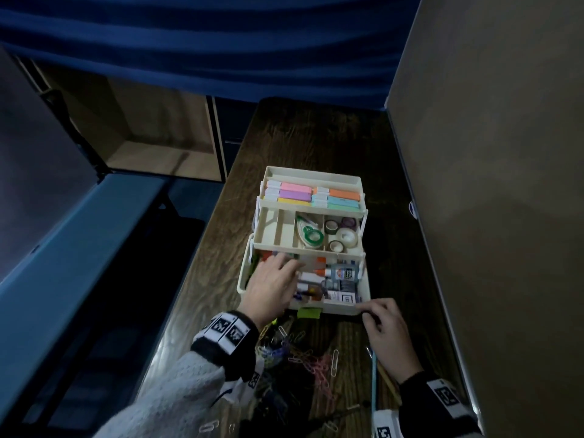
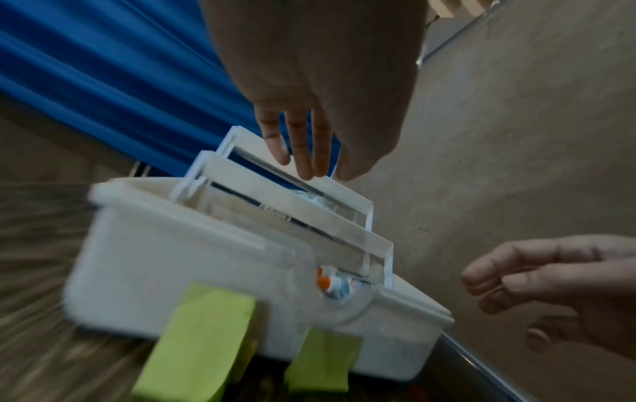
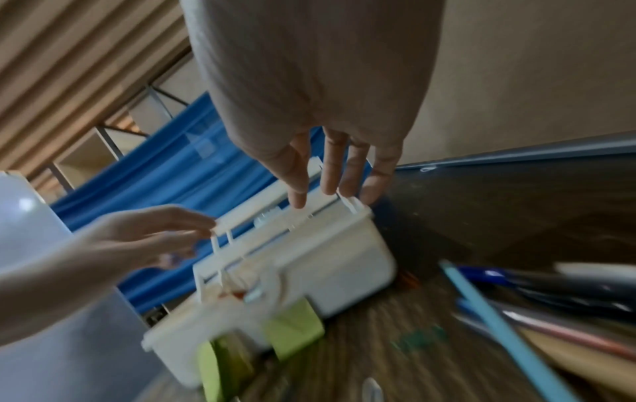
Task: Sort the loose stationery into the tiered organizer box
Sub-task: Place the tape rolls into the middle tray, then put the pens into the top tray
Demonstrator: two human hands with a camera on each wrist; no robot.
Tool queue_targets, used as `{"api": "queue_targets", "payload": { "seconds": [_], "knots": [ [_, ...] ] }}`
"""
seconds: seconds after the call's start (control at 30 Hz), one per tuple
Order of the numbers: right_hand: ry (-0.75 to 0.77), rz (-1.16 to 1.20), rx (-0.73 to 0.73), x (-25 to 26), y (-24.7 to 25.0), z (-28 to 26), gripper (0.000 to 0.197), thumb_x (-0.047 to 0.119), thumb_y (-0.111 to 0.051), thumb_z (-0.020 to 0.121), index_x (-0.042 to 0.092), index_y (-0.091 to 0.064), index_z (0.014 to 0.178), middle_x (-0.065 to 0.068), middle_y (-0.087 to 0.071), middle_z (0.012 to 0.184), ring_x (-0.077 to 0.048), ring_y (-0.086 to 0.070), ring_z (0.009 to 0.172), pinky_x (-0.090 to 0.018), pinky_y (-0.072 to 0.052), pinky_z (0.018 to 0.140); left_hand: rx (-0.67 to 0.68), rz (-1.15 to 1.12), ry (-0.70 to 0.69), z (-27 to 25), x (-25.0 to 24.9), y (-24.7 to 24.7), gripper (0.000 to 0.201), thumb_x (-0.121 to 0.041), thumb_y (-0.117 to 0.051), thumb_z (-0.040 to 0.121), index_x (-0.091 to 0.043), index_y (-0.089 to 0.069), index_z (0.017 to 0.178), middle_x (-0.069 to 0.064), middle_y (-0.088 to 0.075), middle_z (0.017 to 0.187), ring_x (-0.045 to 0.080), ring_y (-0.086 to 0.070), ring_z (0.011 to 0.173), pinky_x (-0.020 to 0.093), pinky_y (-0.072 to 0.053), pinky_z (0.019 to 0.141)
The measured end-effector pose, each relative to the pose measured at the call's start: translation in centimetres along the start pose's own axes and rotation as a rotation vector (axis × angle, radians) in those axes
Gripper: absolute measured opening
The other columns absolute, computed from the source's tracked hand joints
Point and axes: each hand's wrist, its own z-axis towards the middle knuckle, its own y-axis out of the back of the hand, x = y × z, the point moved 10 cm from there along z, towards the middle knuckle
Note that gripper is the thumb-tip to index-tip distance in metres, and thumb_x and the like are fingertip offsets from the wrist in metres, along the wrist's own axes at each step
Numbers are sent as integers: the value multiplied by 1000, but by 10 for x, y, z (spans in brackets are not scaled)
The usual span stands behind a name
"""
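Observation:
The cream tiered organizer box [image 1: 313, 172] stands open on the dark wooden table. Its top tier holds pastel highlighters [image 1: 297, 192]. The middle tier has correction tape [image 1: 311, 235] and tape rolls [image 1: 343, 235], and the bottom tier glue bottles [image 1: 344, 273]. My left hand [image 1: 278, 279] reaches into the bottom tier's left side with straight fingers [image 2: 306, 152], holding nothing I can see. My right hand [image 1: 385, 327] touches the box's front right corner with loosely bent fingers [image 3: 330, 168]. Loose paper clips [image 1: 303, 355] lie in front of the box.
Pens and pencils [image 3: 550, 285] lie on the table under my right wrist, with a light blue pencil [image 1: 374, 380] among them. Green latches [image 2: 203, 340] hang from the box front. A tan panel [image 1: 489, 216] walls the table's right side, and the table edge [image 1: 202, 248] runs close on the left.

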Motion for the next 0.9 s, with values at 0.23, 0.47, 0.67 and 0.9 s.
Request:
{"api": "queue_targets", "payload": {
  "seconds": [0.23,0.47,0.67,0.9],
  "knots": [
    [-58,-88,120,-26,-25,-29,22,4,-50,95,13,-69,98,1,-54,95,-17,-57,97,-28,-44,86,102,-112,188,-94,43,-10,14,-23,-57,90,-21,-62,103,-7,-66,99,14,-64,85,29,-51,69],
    [-68,-100,106,-38,-25,-44,23,0,-51,92,10,-71,97,-6,-61,96,-20,-59,97,-34,-46,91,107,-108,380,-134,72,-14,11,-22,-55,91,-23,-65,96,-9,-67,96,6,-57,78,23,-46,70],
    [-124,-93,94,-52,-21,-50,22,3,-52,93,13,-70,98,-6,-60,96,-19,-59,94,-35,-47,88,127,-133,423,-145,74,-19,13,-18,-53,92,-23,-65,95,-9,-65,95,4,-53,76,17,-38,66],
    [-208,-64,71,-67,-12,-51,22,3,-49,94,10,-70,99,-8,-58,98,-21,-58,95,-33,-47,87,167,-133,429,-144,77,-21,13,-16,-54,92,-20,-66,94,-5,-67,96,12,-58,81,30,-49,76]
  ]
}}
